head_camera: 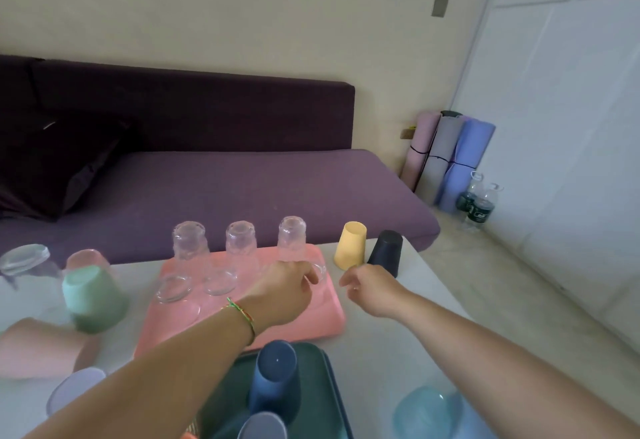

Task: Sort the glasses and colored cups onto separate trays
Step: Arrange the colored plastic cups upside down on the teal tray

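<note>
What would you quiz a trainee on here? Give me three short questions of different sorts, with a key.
1. True or false: the yellow cup stands on the pink tray.
2. Where does the dark blue cup stand? A. on the pink tray; B. on the dark green tray; C. on the bare table.
3. How many upside-down glasses form the back row on the pink tray?

Key: 1. False, it stands on the table beside the tray. 2. B. 3. Three.

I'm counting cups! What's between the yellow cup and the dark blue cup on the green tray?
In the head view, the right hand and bare table lie between yellow cup and dark blue cup.
</note>
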